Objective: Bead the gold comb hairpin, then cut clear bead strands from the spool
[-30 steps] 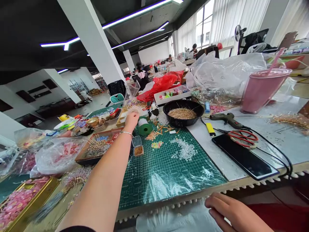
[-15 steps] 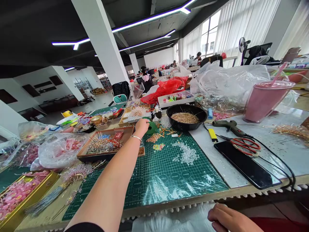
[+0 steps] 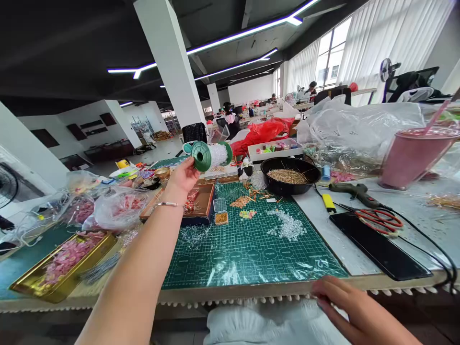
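My left hand is closed on the near end of a green plastic spool, lifted above the table. Clear, shiny bead strands are wound between its two green flanges. Below it lie a brown box with beaded pieces and a small clear case of golden beads. My right hand is at the table's front edge, fingers curled together; anything inside them is hidden. On the green cutting mat lie a heap of clear beads, pale yellow-green pieces and orange ones.
A black bowl of golden pins stands behind the mat. To the right are a glue gun, red-handled scissors, a black phone and a pink drink cup. A gold tray of pink flowers sits left.
My left hand has lifted the green spool off the table and brought it up and to the left. My right hand stays low by the table edge, still curled. The view has shifted left.
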The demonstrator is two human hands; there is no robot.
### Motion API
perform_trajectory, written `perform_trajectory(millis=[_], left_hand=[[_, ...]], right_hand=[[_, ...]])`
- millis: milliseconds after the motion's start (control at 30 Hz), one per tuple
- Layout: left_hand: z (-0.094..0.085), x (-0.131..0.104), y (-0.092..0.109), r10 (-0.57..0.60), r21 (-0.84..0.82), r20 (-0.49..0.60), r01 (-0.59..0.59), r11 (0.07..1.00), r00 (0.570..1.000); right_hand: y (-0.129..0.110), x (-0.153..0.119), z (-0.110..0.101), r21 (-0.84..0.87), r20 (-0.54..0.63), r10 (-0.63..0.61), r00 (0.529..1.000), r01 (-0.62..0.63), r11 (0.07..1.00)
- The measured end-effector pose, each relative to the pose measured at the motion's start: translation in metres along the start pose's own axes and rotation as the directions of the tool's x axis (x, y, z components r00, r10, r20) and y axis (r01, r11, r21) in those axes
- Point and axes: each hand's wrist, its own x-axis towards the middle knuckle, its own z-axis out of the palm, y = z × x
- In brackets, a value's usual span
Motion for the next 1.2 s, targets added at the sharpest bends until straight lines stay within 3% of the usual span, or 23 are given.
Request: perform_trajectory(millis=[67, 167, 267, 300, 400, 500, 567, 633, 700, 800, 867, 900, 933, 967, 1033, 1100, 1133, 1200], left_hand=[[-0.005, -0.038, 0.010, -0.013, -0.077, 0.044, 0.016, 0.997, 0.999], [-0.006, -0.110, 0.009, -0.070, -0.168, 0.158, 0.097, 0.981, 0.985], [-0.004, -0.183, -0.007, -0.229, -0.297, 0.397, 0.361, 0.884, 0.889], [-0.005, -0.205, -0.013, -0.267, -0.303, 0.446, 0.425, 0.853, 0.854], [-0.009, -0.255, -0.034, -0.343, -0.269, 0.510, 0.525, 0.807, 0.789], [-0.019, -0.287, -0.052, -0.366, -0.224, 0.523, 0.539, 0.812, 0.770], [-0.025, -0.300, -0.061, -0.356, -0.185, 0.552, 0.527, 0.829, 0.754], [-0.030, -0.309, -0.068, -0.298, -0.117, 0.620, 0.461, 0.880, 0.726], [-0.032, -0.314, -0.073, -0.195, -0.021, 0.714, 0.298, 0.954, 0.673], [-0.033, -0.320, -0.077, -0.111, 0.087, 0.832, 0.071, 0.994, 0.544], [-0.031, -0.326, -0.081, -0.098, 0.039, 0.873, 0.131, 0.991, 0.479], [-0.030, -0.330, -0.083, -0.080, -0.019, 0.878, 0.200, 0.980, 0.472], [-0.027, -0.335, -0.085, -0.056, -0.096, 0.868, 0.277, 0.956, 0.493], [-0.025, -0.340, -0.088, -0.037, -0.187, 0.835, 0.345, 0.920, 0.550], [-0.020, -0.350, -0.092, -0.044, -0.355, 0.685, 0.387, 0.851, 0.727], [-0.016, -0.356, -0.097, -0.098, -0.467, 0.460, 0.334, 0.819, 0.883], [-0.016, -0.356, -0.100, -0.120, -0.497, 0.352, 0.294, 0.816, 0.928], [-0.018, -0.355, -0.110, -0.149, -0.483, 0.231, 0.247, 0.840, 0.961]], right_hand=[[-0.005, 0.010, -0.013, -0.028, -0.071, 0.017, 0.997, -0.019, 0.999], [-0.026, 0.028, -0.039, -0.100, -0.277, -0.048, 0.960, 0.021, 0.995], [-0.064, 0.043, -0.058, -0.131, -0.426, -0.159, 0.891, 0.113, 0.985], [-0.077, 0.046, -0.060, -0.138, -0.423, -0.178, 0.888, 0.131, 0.982], [-0.107, 0.049, -0.053, -0.126, -0.272, -0.218, 0.937, 0.190, 0.974], [-0.116, 0.041, -0.036, 0.003, -0.082, -0.192, 0.978, 0.193, 0.981], [-0.115, 0.033, -0.028, 0.109, -0.016, -0.120, 0.993, 0.121, 0.987], [-0.112, 0.026, -0.025, 0.224, 0.069, 0.017, 0.997, -0.032, 0.974], [-0.108, 0.022, -0.025, 0.361, 0.212, 0.153, 0.965, -0.223, 0.905], [-0.097, 0.017, -0.024, 0.470, 0.380, 0.217, 0.899, -0.390, 0.792], [-0.085, 0.015, -0.023, 0.459, 0.409, 0.253, 0.876, -0.438, 0.773], [-0.077, 0.013, -0.023, 0.448, 0.422, 0.272, 0.865, -0.459, 0.767], [-0.069, 0.010, -0.023, 0.436, 0.437, 0.285, 0.853, -0.478, 0.763], [-0.062, 0.006, -0.024, 0.422, 0.454, 0.291, 0.842, -0.491, 0.763], [-0.050, -0.007, -0.026, 0.386, 0.497, 0.282, 0.821, -0.500, 0.776], [-0.046, -0.027, -0.027, 0.346, 0.536, 0.256, 0.805, -0.486, 0.802], [-0.047, -0.040, -0.027, 0.330, 0.567, 0.236, 0.789, -0.480, 0.813], [-0.054, -0.073, -0.024, 0.288, 0.553, 0.212, 0.805, -0.424, 0.859]])
